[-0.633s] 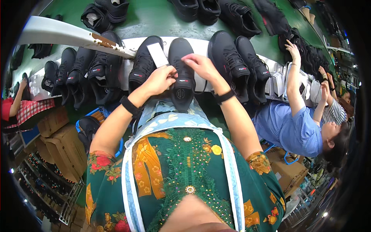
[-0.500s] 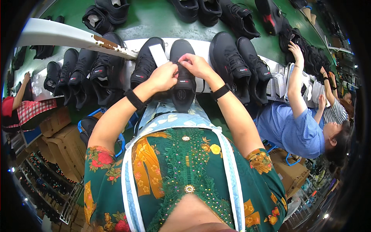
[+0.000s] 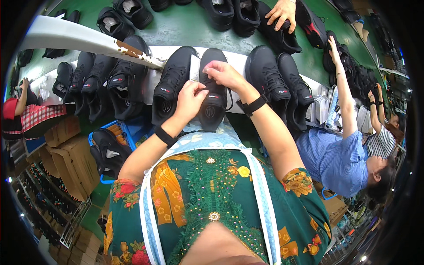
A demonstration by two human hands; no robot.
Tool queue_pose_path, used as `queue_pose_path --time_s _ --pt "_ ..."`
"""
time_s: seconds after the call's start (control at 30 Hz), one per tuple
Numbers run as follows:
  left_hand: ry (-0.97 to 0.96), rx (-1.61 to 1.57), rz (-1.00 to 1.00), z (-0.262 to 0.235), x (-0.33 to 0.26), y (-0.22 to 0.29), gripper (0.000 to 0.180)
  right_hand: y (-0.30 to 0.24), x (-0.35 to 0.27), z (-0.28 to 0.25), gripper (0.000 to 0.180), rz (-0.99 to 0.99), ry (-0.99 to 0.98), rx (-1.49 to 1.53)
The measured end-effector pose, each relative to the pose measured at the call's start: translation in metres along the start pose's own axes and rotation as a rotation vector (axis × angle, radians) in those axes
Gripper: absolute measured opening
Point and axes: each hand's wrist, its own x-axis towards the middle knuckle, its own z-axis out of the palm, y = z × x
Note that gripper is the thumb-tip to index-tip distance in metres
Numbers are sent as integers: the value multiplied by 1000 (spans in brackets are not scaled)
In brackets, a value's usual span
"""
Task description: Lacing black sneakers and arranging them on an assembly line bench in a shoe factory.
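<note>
A black lace-up shoe (image 3: 213,108) with its toe pointing away lies in front of me. My left hand (image 3: 191,98) is closed in a pinch at the left edge of its lacing. What those fingers hold is too small and dark to name. Over the upper laces my right hand (image 3: 224,74) is closed too, fingertips pinched on something thin that I cannot make out. A narrow white card (image 3: 194,68) rises just beyond my left fingers, between this shoe and another black shoe (image 3: 172,79) on its left. A dark loop hangs beside the right hand's shoe.
More black shoes (image 3: 267,75) line the white ledge on both sides. A chipped white bar (image 3: 88,37) crosses at upper left. A blue crate (image 3: 137,132) stands low left. Beyond, shoes lie on a green surface (image 3: 176,26); a co-worker's hand (image 3: 282,15) touches one.
My left hand has drawn slightly nearer me, its fingers now extended in a pinch. The white card has turned narrower and shifted right. A co-worker's hand has appeared at the top.
</note>
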Motion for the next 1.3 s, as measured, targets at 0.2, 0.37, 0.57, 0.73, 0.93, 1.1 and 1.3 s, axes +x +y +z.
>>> queue_pose_path --time_s 0.2,0.37,0.57,0.73,0.93,1.1,1.3 --pt "-276 -917 -704 -5 5 -1 9 7 -5 -8 19 222 2 347" --pt "-211 -947 -658 1 -2 -9 7 -2 -8 -15 17 127 -246 88" --pt "-74 -610 -510 5 2 -7 6 -15 -9 -8 23 -2 -424 -321" --pt "-139 -963 -807 -60 -3 56 16 -6 -12 1 22 -196 -280 -404" --pt "-220 -1345 -382 -88 5 106 20 -17 -15 8 27 110 -180 69" --pt "-310 -1332 -104 -71 33 71 14 -57 -64 43 21 -348 -252 309" --pt "-634 -1081 -234 1 62 11 50 -100 -115 57 39 -305 -182 543"
